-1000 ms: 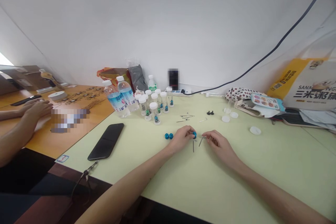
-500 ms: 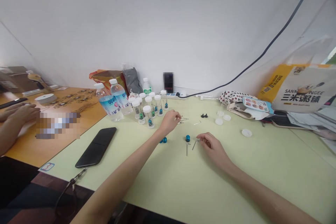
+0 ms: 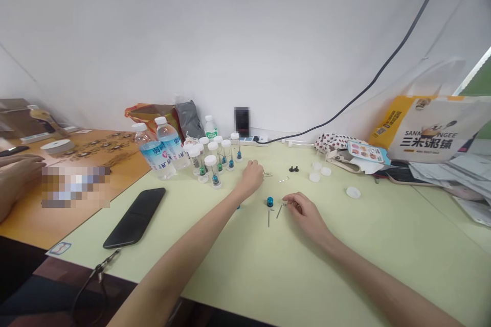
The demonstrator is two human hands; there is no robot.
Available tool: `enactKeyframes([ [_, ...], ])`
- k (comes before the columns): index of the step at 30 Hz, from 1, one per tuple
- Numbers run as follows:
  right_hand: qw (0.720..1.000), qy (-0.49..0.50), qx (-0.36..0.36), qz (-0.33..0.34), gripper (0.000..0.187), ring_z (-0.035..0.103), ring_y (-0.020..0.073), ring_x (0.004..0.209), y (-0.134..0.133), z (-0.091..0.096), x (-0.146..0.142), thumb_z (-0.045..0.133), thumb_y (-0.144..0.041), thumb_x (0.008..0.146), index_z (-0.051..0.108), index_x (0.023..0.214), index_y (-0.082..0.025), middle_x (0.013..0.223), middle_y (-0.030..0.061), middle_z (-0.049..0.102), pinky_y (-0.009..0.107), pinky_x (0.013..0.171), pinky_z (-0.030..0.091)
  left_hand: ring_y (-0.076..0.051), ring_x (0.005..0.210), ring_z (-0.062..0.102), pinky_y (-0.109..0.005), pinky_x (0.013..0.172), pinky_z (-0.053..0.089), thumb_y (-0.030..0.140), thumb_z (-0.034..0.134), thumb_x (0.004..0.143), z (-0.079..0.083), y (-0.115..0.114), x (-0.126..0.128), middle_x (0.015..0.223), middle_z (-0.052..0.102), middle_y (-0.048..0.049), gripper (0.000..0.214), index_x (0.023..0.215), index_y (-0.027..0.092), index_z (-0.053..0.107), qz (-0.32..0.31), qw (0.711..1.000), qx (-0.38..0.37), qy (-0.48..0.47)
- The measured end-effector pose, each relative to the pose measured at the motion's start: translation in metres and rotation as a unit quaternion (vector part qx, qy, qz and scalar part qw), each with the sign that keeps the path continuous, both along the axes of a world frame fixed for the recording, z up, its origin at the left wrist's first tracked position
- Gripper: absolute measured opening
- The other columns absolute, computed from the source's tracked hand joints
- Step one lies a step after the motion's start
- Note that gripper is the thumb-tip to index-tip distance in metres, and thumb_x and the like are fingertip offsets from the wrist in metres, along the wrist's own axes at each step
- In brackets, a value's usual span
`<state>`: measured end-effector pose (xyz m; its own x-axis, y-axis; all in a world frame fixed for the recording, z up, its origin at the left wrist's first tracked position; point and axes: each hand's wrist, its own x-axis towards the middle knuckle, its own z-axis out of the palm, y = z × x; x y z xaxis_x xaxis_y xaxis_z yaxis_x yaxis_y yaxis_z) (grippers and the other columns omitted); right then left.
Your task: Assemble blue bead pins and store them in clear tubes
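Note:
My left hand (image 3: 252,179) is closed, back of the hand up, beside thin metal wire pieces (image 3: 267,174) on the table; its fingertips are hidden. My right hand (image 3: 307,214) rests on the table with bent fingers, its fingertips at the top end of a thin metal rod (image 3: 280,211). A similar rod with a short crosspiece (image 3: 269,218) lies to the left of it. Just behind these rods sits a small round blue piece (image 3: 270,201). Another blue piece (image 3: 238,207) is mostly covered by my left forearm. Farther back are a slim metal pin (image 3: 284,180) and two small black parts (image 3: 293,169).
Several clear vials with white caps (image 3: 210,161) stand left of my left hand, near water bottles (image 3: 169,143). A black phone (image 3: 135,217) lies at front left. White caps (image 3: 353,192) and a paper bag (image 3: 425,130) are at right. Another person's hand (image 3: 21,168) is far left.
My left hand has shifted slightly toward the wire pieces and turned, so its fingertips no longer show. My right hand stays by the rod. The whole view has shifted a little.

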<state>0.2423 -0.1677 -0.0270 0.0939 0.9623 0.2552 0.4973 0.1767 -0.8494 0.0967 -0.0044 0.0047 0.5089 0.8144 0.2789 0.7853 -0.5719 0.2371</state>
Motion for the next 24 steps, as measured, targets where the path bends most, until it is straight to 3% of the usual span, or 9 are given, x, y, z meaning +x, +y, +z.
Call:
enactKeyframes([
  [7,1.0,0.015,0.009,-0.013,0.022,0.054,0.017,0.079,0.002,0.0,0.0,0.041,-0.025,0.085,0.06,0.094,-0.022,0.093,0.0034,0.057,0.031,0.07,0.042,-0.016,0.087,0.053,-0.03,0.077,0.043,0.02,0.036,0.088,0.02,-0.031,-0.026,0.093,0.057,-0.0069,0.014,0.086,0.017,0.05,-0.035,0.988,0.023,-0.146],
  [10,0.999,0.03,0.014,-0.029,0.02,0.054,0.0172,0.08,0.001,0.001,0.0,0.042,-0.027,0.086,0.059,0.094,-0.022,0.092,0.0031,0.058,0.03,0.07,0.042,-0.013,0.075,0.058,-0.029,0.07,0.046,0.029,0.042,0.087,0.022,-0.046,-0.037,0.085,0.06,-0.0047,0.014,0.083,0.017,0.048,-0.127,0.911,-0.128,-0.371],
  [12,0.998,0.038,0.015,-0.045,0.02,0.052,0.0168,0.074,-0.001,0.003,-0.001,0.042,-0.03,0.087,0.059,0.095,-0.022,0.087,0.0023,0.058,0.029,0.067,0.04,-0.012,0.066,0.058,-0.027,0.063,0.047,0.033,0.046,0.084,0.02,-0.053,-0.04,0.075,0.059,-0.0031,0.017,0.08,0.016,0.047,-0.16,0.856,-0.229,-0.435],
  [14,0.997,0.049,0.019,-0.058,0.022,0.05,0.0164,0.07,-0.005,0.006,-0.001,0.041,-0.033,0.088,0.058,0.097,-0.022,0.082,0.0016,0.056,0.029,0.064,0.039,-0.011,0.059,0.056,-0.025,0.057,0.046,0.032,0.049,0.082,0.017,-0.06,-0.039,0.069,0.058,-0.0016,0.018,0.077,0.016,0.046,-0.161,0.838,-0.272,-0.444],
  [16,0.996,0.065,0.028,-0.058,0.023,0.05,0.0163,0.07,-0.009,0.009,-0.001,0.04,-0.035,0.09,0.058,0.098,-0.022,0.08,0.0012,0.055,0.028,0.064,0.039,-0.01,0.056,0.055,-0.023,0.054,0.044,0.029,0.048,0.082,0.016,-0.069,-0.035,0.067,0.057,-0.0007,0.015,0.076,0.016,0.047,-0.156,0.851,-0.276,-0.419],
  [18,0.995,0.079,0.04,-0.038,0.023,0.05,0.0165,0.073,-0.012,0.013,-0.002,0.041,-0.036,0.09,0.058,0.099,-0.023,0.081,0.0015,0.054,0.028,0.066,0.039,-0.009,0.057,0.053,-0.022,0.055,0.041,0.025,0.046,0.082,0.016,-0.081,-0.031,0.066,0.056,0.0007,0.01,0.076,0.017,0.049,-0.167,0.886,-0.245,-0.357],
  [20,0.995,0.081,0.056,0.016,0.021,0.052,0.0173,0.078,-0.015,0.016,-0.004,0.045,-0.036,0.089,0.059,0.098,-0.023,0.087,0.0029,0.056,0.029,0.069,0.04,-0.009,0.06,0.051,-0.022,0.058,0.04,0.02,0.045,0.082,0.018,-0.096,-0.027,0.064,0.055,0.0024,0.009,0.075,0.018,0.05,-0.199,0.913,-0.205,-0.291],
  [24,0.989,0.068,0.085,0.101,0.019,0.052,0.0178,0.078,-0.017,0.017,-0.005,0.049,-0.033,0.088,0.063,0.08,-0.023,0.084,0.0038,0.056,0.03,0.071,0.04,-0.011,0.068,0.052,-0.023,0.064,0.04,0.018,0.042,0.084,0.022,-0.115,-0.021,0.073,0.058,0.001,0.011,0.079,0.019,0.052,-0.214,0.935,-0.142,-0.245],
])
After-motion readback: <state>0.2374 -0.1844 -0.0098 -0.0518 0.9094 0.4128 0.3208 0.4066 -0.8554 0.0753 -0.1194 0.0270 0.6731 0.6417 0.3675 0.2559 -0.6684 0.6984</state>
